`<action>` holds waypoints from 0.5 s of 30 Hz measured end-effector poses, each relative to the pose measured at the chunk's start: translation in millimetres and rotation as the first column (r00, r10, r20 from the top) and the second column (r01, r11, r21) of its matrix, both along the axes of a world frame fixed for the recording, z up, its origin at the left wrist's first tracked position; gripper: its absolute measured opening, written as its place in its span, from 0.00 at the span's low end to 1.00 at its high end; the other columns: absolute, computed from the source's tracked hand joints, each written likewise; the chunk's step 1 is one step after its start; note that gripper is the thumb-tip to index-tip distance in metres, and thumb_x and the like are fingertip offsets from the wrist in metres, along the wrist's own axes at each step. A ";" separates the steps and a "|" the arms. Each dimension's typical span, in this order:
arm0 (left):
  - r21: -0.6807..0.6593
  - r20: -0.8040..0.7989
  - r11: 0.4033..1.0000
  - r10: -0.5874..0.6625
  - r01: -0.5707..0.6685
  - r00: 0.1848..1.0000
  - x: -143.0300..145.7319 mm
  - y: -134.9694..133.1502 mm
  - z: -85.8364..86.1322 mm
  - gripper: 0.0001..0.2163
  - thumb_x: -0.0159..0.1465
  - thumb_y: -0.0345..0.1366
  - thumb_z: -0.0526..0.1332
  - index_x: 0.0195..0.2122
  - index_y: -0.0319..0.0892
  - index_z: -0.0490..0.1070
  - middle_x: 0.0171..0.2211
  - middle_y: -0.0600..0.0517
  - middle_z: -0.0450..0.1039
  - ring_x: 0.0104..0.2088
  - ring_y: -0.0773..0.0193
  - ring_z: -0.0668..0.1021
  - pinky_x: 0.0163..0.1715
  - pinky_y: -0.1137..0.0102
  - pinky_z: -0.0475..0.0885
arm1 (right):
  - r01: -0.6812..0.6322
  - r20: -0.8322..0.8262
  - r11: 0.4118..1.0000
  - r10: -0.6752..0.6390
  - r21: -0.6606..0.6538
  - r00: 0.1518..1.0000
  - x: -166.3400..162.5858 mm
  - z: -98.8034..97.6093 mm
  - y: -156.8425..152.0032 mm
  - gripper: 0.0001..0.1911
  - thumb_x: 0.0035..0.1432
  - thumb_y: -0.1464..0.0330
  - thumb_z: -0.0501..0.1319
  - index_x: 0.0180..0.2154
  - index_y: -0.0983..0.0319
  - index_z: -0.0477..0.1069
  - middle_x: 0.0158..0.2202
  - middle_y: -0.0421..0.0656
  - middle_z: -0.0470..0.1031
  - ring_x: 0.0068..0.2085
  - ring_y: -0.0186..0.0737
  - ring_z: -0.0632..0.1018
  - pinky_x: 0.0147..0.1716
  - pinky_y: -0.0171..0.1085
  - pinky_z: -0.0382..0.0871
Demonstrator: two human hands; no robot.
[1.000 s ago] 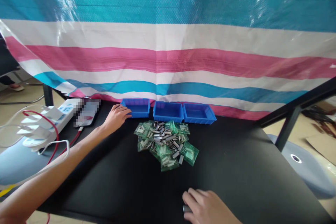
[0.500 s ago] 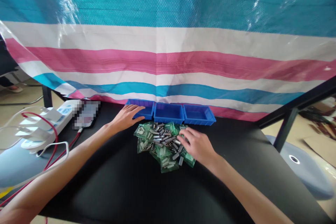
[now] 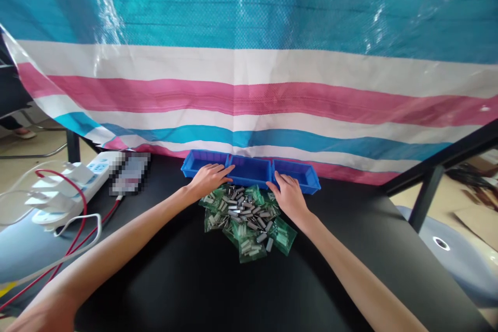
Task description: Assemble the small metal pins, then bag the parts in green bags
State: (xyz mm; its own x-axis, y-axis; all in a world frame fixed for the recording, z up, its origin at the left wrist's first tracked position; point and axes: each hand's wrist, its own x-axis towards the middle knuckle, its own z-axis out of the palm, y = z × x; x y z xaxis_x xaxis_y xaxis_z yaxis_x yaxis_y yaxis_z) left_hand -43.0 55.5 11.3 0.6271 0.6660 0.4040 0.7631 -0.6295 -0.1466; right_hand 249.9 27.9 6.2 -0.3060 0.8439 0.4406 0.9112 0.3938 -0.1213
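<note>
Left hand (image 3: 210,180), right hand (image 3: 291,196) at blue trays (image 3: 251,170); grip we can't tell. Brushing low, we could scatter metal pieces (image 3: 270,244).

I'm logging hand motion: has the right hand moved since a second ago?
Yes, away from the person: the right hand was over the near part of the black table and is now at the rightmost blue bin.

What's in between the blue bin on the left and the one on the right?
A middle blue bin sits between the left bin and the right bin. The head view shows it, just beyond the small metal pieces.
</note>
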 end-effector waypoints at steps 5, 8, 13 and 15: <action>0.068 0.019 0.996 -0.066 0.065 0.998 -4.6 3.8 -2.0 0.21 0.68 0.46 0.51 0.57 0.39 0.65 0.29 0.49 0.73 0.31 0.63 0.76 0.34 0.70 0.71 | -0.013 -0.032 0.998 0.015 0.067 0.999 -0.4 -4.3 -1.2 0.28 0.68 0.54 0.44 0.51 0.69 0.69 0.36 0.52 0.76 0.40 0.49 0.75 0.40 0.44 0.65; 0.096 0.057 0.992 -0.087 0.081 0.995 -4.9 3.4 -2.0 0.21 0.69 0.46 0.50 0.56 0.39 0.66 0.27 0.50 0.73 0.29 0.65 0.76 0.32 0.72 0.71 | -0.017 -0.032 0.996 0.020 0.083 0.999 0.7 -4.3 -1.8 0.29 0.68 0.54 0.43 0.51 0.69 0.70 0.34 0.51 0.76 0.38 0.48 0.76 0.39 0.43 0.65; 0.094 0.075 0.993 -0.084 0.077 0.994 -5.4 2.1 -3.6 0.21 0.68 0.47 0.50 0.56 0.40 0.66 0.27 0.51 0.74 0.27 0.67 0.76 0.29 0.75 0.69 | -0.052 -0.056 0.994 0.058 0.099 0.997 5.2 -5.1 -0.5 0.30 0.67 0.53 0.43 0.51 0.69 0.70 0.34 0.50 0.75 0.38 0.47 0.76 0.40 0.43 0.65; 0.088 0.077 0.994 -0.072 0.065 0.994 -4.4 1.3 -4.3 0.22 0.68 0.47 0.50 0.57 0.40 0.66 0.27 0.51 0.74 0.28 0.67 0.76 0.28 0.75 0.68 | -0.056 -0.066 0.992 0.063 0.111 0.996 7.7 -7.0 0.8 0.30 0.67 0.53 0.44 0.51 0.69 0.70 0.34 0.50 0.75 0.37 0.47 0.75 0.40 0.43 0.65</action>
State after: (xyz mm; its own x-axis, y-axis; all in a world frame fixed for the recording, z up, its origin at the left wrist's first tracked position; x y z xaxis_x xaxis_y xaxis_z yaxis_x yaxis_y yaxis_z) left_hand -47.4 56.8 7.0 0.6333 0.5835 0.5085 0.7301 -0.6684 -0.1422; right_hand 257.5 28.8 -0.8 -0.3196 0.7712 0.5506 0.8766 0.4612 -0.1372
